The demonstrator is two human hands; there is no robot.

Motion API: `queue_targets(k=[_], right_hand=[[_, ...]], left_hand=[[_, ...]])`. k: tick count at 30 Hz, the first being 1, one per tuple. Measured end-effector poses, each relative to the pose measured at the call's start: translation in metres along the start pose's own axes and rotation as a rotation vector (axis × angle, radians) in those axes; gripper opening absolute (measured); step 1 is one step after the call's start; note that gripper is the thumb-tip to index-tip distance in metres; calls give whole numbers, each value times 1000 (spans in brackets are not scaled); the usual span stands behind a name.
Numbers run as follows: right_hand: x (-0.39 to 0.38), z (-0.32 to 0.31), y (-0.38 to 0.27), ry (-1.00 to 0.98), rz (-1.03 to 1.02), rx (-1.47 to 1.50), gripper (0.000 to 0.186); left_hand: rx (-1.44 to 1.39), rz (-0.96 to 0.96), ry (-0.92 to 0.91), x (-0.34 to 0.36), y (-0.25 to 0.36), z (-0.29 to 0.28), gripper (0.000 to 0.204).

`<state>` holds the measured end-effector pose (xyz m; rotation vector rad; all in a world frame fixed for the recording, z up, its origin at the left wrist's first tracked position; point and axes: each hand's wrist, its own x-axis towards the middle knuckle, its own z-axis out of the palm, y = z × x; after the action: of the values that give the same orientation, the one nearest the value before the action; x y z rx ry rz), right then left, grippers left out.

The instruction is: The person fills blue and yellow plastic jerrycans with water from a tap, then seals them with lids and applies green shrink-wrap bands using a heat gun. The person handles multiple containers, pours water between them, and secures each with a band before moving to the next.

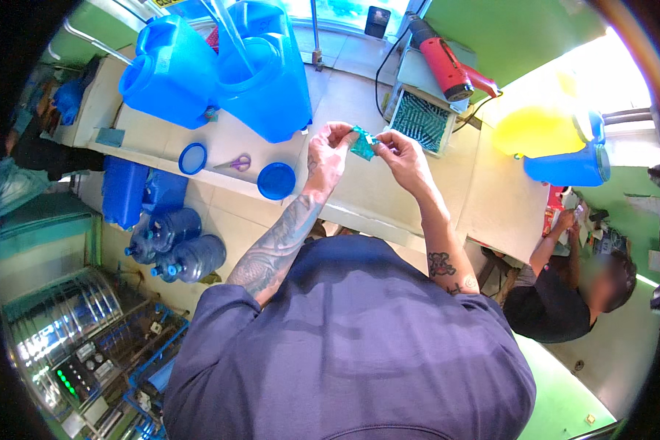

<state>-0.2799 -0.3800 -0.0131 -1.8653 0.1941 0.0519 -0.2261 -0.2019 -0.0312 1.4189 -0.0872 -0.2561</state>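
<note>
Over the countertop (pixel 359 191), my left hand (pixel 328 152) and my right hand (pixel 408 157) pinch a small, shiny teal-green piece of plastic film (pixel 362 148) between them. Each thumb and forefinger grips one side of it. Just beyond my right hand stands an open box (pixel 422 122) holding many similar-looking green printed pieces. Two blue lids (pixel 276 181) lie to the left of my left forearm, one near and one farther away. Between the lids is a pair of purple-handled scissors (pixel 236 163).
Two large blue jugs (pixel 260 88) stand at the back left. A red heat gun (pixel 441 62) rests behind the box, its cord trailing. At right are a yellow-and-blue container (pixel 565 165) and another person (pixel 554 301). Clear water bottles (pixel 191 257) sit on the floor.
</note>
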Motion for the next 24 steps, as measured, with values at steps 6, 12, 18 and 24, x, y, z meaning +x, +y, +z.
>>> queue_targets(k=[6, 12, 18, 24], right_hand=[[-16, -27, 38, 205, 49, -296, 33], [38, -49, 56, 358, -172, -568, 40], [50, -133, 32, 517, -352, -507, 30], [123, -223, 34, 410, -316, -930, 36]], left_hand=[[-6, 11, -21, -9, -9, -24, 12], [-126, -106, -44, -16, -41, -56, 13], [-138, -246, 157, -23, -104, -105, 17], [-293, -337, 495, 21, -173, -148, 23]])
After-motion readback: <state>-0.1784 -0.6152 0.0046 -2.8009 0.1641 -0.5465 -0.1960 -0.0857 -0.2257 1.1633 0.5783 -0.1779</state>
